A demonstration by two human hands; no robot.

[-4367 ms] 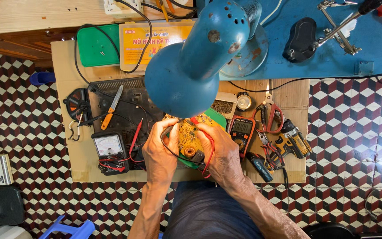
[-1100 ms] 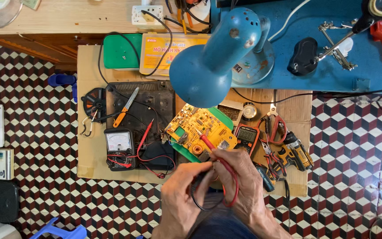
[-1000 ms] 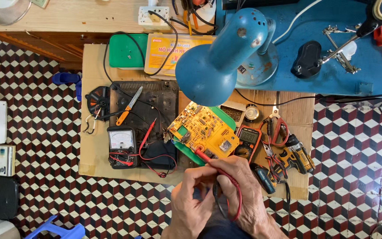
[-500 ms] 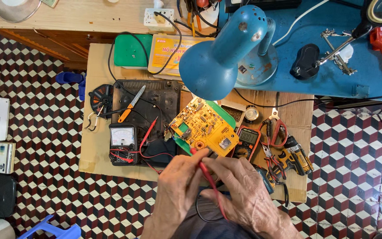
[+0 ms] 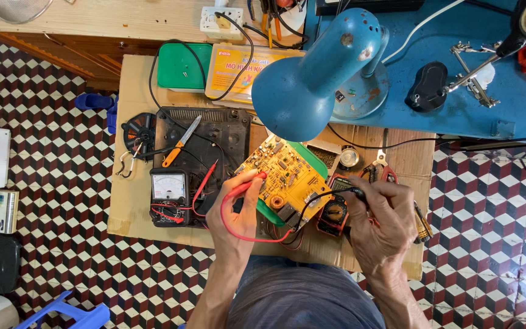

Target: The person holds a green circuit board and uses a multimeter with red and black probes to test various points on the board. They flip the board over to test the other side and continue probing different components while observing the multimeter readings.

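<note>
Checkered floor tiles in red, black and white spread under a sheet of cardboard (image 5: 130, 210) where I work, with a wooden bench edge far off and a blue table (image 5: 458, 109) to the far right. On the cardboard a green tray (image 5: 312, 159) lies under the yellow circuit board (image 5: 284, 176), which sits tilted across it, near the middle of the scene. My left hand (image 5: 235, 213) is closed around a red probe (image 5: 245, 184), its tip resting at the board's left edge; the red lead (image 5: 238, 234) loops down from it toward me. My right hand (image 5: 382, 222) pinches a black probe (image 5: 354, 192) just right of the board, its black lead curving to the board's near corner. Between my hands, partly hidden by the right one, sits an orange-edged digital meter (image 5: 334, 213).

Left of the board is a black housing (image 5: 226, 131) with an orange-handled knife (image 5: 178, 143) lying on it, and nearer me an analog meter (image 5: 169, 189) with its own red leads. A black fan rotor (image 5: 138, 129) lies at the far left of the cardboard. Farther off stand a green lidded box (image 5: 184, 66) and a flat yellow package (image 5: 248, 64). Overhead, a blue desk lamp (image 5: 312, 79) hangs over the board's far corner and covers part of the view. Pliers with red grips (image 5: 382, 170) lie to the right, close to my right hand
</note>
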